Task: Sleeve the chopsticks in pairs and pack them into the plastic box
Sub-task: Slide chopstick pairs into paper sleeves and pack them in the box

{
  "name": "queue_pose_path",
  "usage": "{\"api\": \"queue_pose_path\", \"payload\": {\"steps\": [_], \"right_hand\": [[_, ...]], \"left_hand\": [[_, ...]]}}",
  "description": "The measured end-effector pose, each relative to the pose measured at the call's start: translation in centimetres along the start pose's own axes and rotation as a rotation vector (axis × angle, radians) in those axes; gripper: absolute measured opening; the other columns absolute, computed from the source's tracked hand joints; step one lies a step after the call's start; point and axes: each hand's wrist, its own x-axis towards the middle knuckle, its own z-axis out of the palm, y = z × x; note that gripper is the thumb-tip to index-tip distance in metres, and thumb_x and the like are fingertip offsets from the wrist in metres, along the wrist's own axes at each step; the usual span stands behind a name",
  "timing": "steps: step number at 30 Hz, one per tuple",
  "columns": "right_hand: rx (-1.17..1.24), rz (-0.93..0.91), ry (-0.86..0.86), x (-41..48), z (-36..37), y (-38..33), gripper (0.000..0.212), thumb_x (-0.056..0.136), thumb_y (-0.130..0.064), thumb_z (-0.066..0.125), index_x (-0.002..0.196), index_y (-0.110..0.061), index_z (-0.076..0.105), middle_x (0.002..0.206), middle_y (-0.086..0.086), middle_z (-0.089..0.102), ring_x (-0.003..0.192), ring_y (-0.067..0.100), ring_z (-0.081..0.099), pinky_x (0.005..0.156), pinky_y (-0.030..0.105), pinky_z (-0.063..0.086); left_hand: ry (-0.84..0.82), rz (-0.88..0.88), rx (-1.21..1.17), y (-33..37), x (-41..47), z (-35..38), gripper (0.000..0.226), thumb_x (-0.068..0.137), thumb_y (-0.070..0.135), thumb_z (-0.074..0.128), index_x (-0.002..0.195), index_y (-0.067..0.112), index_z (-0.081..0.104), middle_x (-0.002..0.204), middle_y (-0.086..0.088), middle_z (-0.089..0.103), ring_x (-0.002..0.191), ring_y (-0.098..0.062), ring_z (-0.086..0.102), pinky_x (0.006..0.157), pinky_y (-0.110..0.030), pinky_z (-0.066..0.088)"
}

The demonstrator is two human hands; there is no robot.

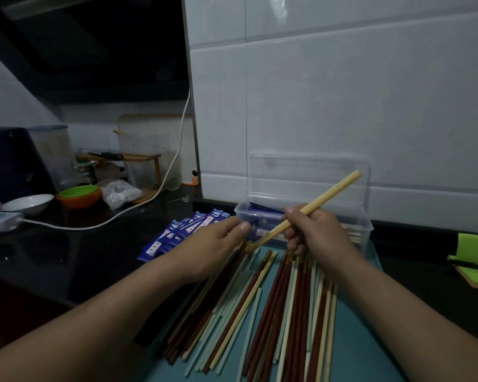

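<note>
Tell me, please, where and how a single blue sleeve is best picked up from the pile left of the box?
Probably at its far end, near the box, pinched across its width from above. The sleeves lie flat and overlapped on the counter, but fan apart at that end, so single edges stand free there. The left hand lies closest.
</note>
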Motion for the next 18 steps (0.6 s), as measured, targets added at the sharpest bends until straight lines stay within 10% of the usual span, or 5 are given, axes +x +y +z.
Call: {"api": "queue_pose_path", "payload": {"steps": [9, 18], "right_hand": [[-0.022, -0.031, -0.027, -0.2, 0.1, -0.2, 0.029, 0.107, -0.029, 0.055, 0.099, -0.006, 0.072, 0.074, 0.006, 0.068, 0.062, 0.020, 0.064, 0.054, 0.027, 0.051], [0.051, -0.073, 0.080, 0.1, -0.2, -0.6, 0.035, 0.107, -0.027, 0.054, 0.099, 0.004, 0.066, 0.070, 0.009, 0.063, 0.054, 0.019, 0.058, 0.048, 0.026, 0.048]], "left_hand": [[-0.011, 0.060, 0.210, 0.6, 1.3, -0.2, 0.015, 0.107, 0.025, 0.049, 0.093, 0.027, 0.056, 0.087, 0.006, 0.063, 0.078, -0.013, 0.060, 0.072, -0.040, 0.052], [0.033, 0.077, 0.345, 0.3, 0.9, -0.4, 0.024, 0.099, 0.063, 0.052, 0.098, 0.039, 0.053, 0.077, 0.007, 0.060, 0.069, -0.008, 0.056, 0.063, -0.036, 0.048]]}}
